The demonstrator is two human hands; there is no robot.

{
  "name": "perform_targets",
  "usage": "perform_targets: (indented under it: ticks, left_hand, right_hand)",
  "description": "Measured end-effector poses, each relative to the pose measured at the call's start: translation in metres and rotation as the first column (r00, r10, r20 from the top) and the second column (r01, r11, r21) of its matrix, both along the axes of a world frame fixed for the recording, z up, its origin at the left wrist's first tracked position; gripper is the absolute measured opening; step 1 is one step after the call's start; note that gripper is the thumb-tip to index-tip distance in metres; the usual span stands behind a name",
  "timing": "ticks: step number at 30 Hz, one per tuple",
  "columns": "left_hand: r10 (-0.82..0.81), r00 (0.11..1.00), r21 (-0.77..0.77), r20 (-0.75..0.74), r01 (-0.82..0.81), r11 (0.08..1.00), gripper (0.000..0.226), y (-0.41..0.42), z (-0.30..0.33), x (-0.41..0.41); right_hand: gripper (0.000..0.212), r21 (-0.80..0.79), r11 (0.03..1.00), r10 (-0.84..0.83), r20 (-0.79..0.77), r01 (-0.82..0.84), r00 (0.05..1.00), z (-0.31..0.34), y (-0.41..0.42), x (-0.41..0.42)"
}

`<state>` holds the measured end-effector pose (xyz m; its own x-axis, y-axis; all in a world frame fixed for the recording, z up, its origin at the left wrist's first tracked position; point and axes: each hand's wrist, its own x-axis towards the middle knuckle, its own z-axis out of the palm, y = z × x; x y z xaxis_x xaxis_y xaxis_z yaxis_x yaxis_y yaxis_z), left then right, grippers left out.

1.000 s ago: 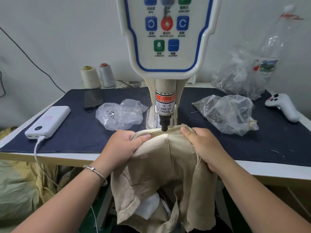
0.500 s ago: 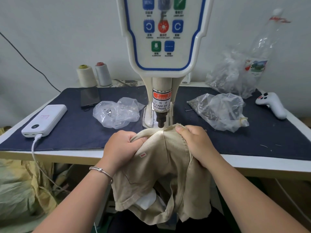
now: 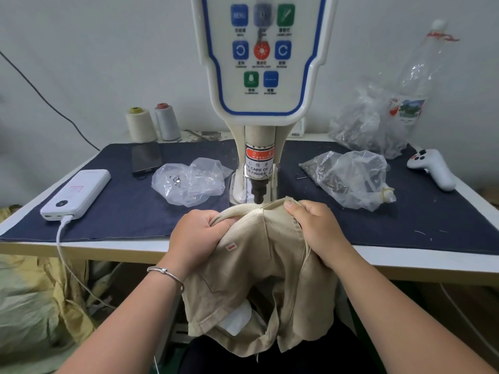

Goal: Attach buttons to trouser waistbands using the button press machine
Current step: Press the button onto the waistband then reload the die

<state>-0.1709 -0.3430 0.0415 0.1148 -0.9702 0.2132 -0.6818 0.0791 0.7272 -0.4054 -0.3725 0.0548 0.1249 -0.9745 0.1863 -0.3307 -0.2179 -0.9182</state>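
Gripping the beige trousers at the waistband under the press, left hand and right hand.

Left hand thumb now tucked under trousers waistband fold, no longer on top; punch slightly raised.

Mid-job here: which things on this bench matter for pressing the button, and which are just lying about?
In the job:
- beige trousers, gripped by left hand and right hand
- press head
- bag of small metal parts

Lying about:
- power bank
- phone
- thread cones
- white controller
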Motion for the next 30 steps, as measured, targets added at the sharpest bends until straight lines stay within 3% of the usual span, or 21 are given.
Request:
perform_targets:
  ticks: [19, 30]
  left_hand:
    - [-0.012, 1.000, 0.027, -0.018, 0.012, 1.000, 0.046, -0.0008, 0.0014, 0.0009]
    - [-0.005, 1.000, 0.050, -0.005, 0.005, 0.999, 0.024, 0.0027, 0.0069, -0.0009]
  right_hand:
    - [0.051, -0.019, 1.000, 0.001, 0.017, -0.001, 1.000, -0.0004, 0.0017, 0.0005]
    - [0.048, 0.004, 1.000, -0.008, 0.028, 0.008, 1.000, 0.0013, 0.0035, 0.0006]
